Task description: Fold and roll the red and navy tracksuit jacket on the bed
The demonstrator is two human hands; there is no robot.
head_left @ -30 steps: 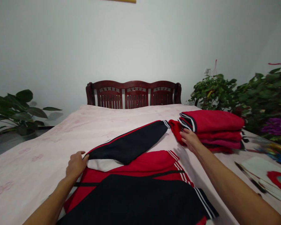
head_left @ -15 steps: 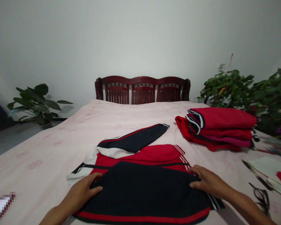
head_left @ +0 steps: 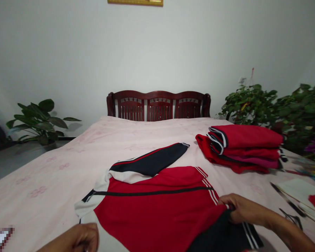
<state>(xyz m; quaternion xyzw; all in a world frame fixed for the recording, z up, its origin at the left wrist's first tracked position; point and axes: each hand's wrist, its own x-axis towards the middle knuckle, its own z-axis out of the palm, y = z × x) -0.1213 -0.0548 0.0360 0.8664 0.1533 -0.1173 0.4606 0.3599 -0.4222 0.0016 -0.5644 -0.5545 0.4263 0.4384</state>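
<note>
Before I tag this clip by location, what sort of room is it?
Most likely a home bedroom: a bed with a pink sheet and dark wooden headboard, potted plants by the wall, and a stack of folded red clothes on the bed.

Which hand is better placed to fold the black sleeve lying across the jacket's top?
Left, probably: the left hand is on the side nearer the black sleeve; the right hand grips the jacket hem.
</note>
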